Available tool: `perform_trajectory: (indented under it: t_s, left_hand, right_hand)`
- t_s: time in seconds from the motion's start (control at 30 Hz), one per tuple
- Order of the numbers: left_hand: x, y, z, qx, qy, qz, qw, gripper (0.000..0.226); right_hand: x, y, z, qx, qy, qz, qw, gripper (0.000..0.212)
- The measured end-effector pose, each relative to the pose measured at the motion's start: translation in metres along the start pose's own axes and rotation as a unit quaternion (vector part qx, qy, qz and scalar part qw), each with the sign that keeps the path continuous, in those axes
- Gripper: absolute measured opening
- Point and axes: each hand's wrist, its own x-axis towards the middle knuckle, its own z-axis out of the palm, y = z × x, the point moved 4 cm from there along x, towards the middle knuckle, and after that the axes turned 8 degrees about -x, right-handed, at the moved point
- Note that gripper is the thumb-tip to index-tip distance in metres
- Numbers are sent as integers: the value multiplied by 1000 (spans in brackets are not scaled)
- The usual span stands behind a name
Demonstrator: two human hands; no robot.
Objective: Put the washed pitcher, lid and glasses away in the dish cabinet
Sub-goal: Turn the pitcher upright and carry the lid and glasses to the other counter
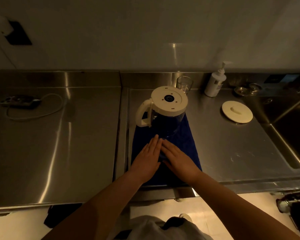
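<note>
Pitcher (164, 111): stands upside down on the far half of a blue towel, cream base facing up, cream handle pointing left; its clear body looks empty.
Left hand (148, 157): lies flat, palm down, on the near half of the towel, fingers straight and together, holding nothing.
Right hand (177, 157): lies flat beside the left, fingers straight and angled toward it, fingertips meeting the left hand's just short of the pitcher; holds nothing.
Blue towel (185, 135): spread lengthwise on the steel table, reaching from the front edge to under the pitcher.
Lid (237, 113): round, cream, lies flat on the table to the right of the pitcher, well apart from it, near the sink edge.
Glass (184, 84): clear, upright, just behind the pitcher by the back wall; appears empty.
Pump bottle (215, 84): white, upright, right of the glass.
Sink (291, 122): steel basin at far right; its inside is too dark to tell any contents.
Table (50, 135): brushed steel, dimly lit; a dark power strip (19, 102) with a looped white cable lies at the far left.
</note>
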Motion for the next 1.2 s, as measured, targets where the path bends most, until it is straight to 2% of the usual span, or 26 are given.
perform_trajectory:
  t_s: [0.2, 0.43, 0.63, 0.73, 0.83, 0.9, 1.03, 1.2]
  left_hand:
    - [-6, -15, 3, 31, -28, -28, 999, 71]
    - [-4, -8, 3, 44, -35, -37, 998, 75]
    - [2, 13, 9, 138, -26, -16, 990, 72]
    - [11, 28, 19, 184, -38, 13, 982, 70]
    - [22, 49, 36, 232, -67, 75, 967, 65]
    - [30, 60, 53, 251, -110, 87, 958, 62]
    - [50, 80, 87, 221, -176, 25, 959, 62]
    - [102, 114, 105, 186, -169, -48, 967, 65]
  right_hand:
    - [-8, -10, 18, -16, -19, 4, 1000, 65]
    - [-13, -5, 25, -8, -22, 17, 1000, 63]
    - [-32, 9, 25, 12, -24, 39, 999, 62]
    - [-48, 31, 30, 22, -38, 83, 996, 62]
    - [-68, 58, 36, 6, -57, 142, 988, 61]
    - [-80, 77, 35, 1, -50, 161, 986, 58]
    - [-96, 111, 25, -22, -48, 114, 992, 50]
    - [-106, 173, 7, -35, -52, 88, 994, 49]
